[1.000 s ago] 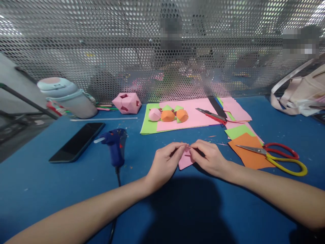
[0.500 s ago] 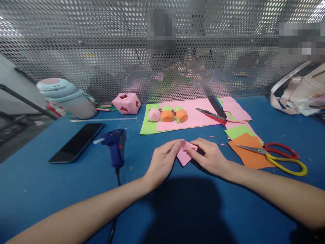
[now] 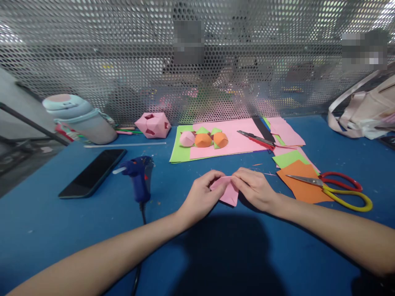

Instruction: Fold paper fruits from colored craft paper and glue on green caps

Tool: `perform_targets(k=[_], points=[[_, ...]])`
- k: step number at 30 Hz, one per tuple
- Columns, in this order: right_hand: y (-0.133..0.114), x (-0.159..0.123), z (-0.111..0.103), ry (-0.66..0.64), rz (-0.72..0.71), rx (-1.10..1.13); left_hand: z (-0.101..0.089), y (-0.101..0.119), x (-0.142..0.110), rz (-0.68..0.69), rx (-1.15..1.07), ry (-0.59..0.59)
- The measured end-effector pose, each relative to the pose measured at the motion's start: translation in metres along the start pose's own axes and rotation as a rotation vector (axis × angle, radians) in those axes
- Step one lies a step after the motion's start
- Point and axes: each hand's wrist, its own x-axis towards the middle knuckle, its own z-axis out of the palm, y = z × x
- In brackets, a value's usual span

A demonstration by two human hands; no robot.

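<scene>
Both left hand (image 3: 200, 197) and right hand (image 3: 256, 188) are pinching folded pink paper (image 3: 229, 195) between fingers, right of the blue pistol-shaped glue gun (image 3: 141, 179); the paper's lowest corner is swinging away from the gun, suggesting reorientation between creases.

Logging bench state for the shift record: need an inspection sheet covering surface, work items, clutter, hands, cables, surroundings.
Surface: blue tabletop, pale specks, small paper scraps.
Work items: pink paper, creased, between the hands; folded paper pieces grouped on stacked sheets.
Clutter: phone, bottle, glue gun; scissors partly on orange paper.
Hands: left hand and right hand both grip the pink paper.
Cables: glue gun cord passes beneath the left forearm.
Surroundings: perforated screen behind; pale bag at right; view through screen blurred.
</scene>
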Motion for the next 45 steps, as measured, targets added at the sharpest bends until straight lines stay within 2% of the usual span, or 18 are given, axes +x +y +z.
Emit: perform_targets(k=[3, 9, 17, 25, 32, 39, 45], points=[[-0.0005, 0.0004, -0.0016, -0.036, 0.0, 0.015, -0.0006, 0.0002, -0.0002, 0.021, -0.018, -0.019], [0.0013, 0.0009, -0.0002, 0.0, 0.071, 0.054, -0.0009, -0.0008, -0.0011, -0.062, -0.054, 0.048], [0.0, 0.0024, 0.0013, -0.023, 0.038, -0.007, -0.0017, -0.001, -0.0001, -0.053, -0.079, 0.001], [0.0001, 0.0004, 0.0016, -0.031, 0.017, -0.01, -0.0006, -0.0015, -0.0009, -0.022, -0.043, 0.02], [-0.0008, 0.0005, 0.0005, -0.047, -0.008, -0.009, 0.0014, -0.003, 0.0002, -0.084, -0.076, -0.005], [0.0011, -0.0001, 0.0029, 0.013, 0.079, -0.015, 0.0007, -0.0062, -0.0007, -0.121, -0.224, 0.148], [0.0033, 0.0, 0.007, 0.067, 0.047, -0.086, 0.0043, -0.0057, 0.0002, -0.08, -0.255, 0.08]])
